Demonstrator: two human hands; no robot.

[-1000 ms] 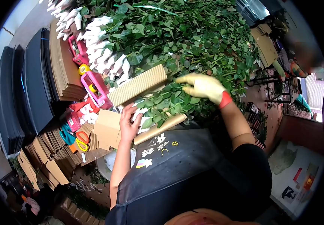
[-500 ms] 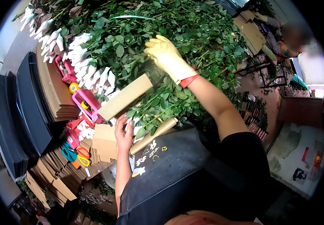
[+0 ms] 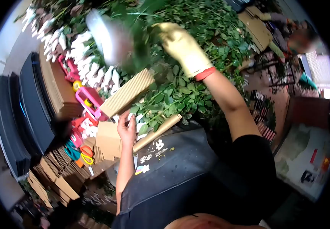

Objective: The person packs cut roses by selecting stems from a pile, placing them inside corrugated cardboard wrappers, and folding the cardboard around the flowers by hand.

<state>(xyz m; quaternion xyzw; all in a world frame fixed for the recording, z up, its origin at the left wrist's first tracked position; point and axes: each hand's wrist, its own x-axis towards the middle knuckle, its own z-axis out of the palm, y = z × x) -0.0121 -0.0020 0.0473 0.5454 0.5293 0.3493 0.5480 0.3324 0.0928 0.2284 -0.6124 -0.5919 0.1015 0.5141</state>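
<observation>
My left hand (image 3: 126,131) is bare, its thumb and fingers apart and slightly curled. It rests beside white-sleeved flower heads (image 3: 141,129) on leafy stems (image 3: 167,103), near the lower end of a corrugated cardboard strip (image 3: 128,92). My right hand (image 3: 174,40) wears a pale yellow rubber glove with a red band at the wrist. Its fingers are closed on a leafy rose stem, smeared by motion. That rose's white-sleeved head (image 3: 103,36) points left, and its blurred leaves (image 3: 140,36) hang over the pile.
A large heap of leafy stems (image 3: 211,34) covers the table, with white-sleeved heads (image 3: 84,57) along its left side. Pink tape dispensers (image 3: 89,102), scissors (image 3: 86,154) and stacked cardboard (image 3: 109,139) lie to the left. A brown roll (image 3: 157,133) lies by my apron. Another person (image 3: 300,40) works at the far right.
My right hand has closed on a rose stem and lifted it from the heap, moving slightly up and right. The left hand has barely moved.
</observation>
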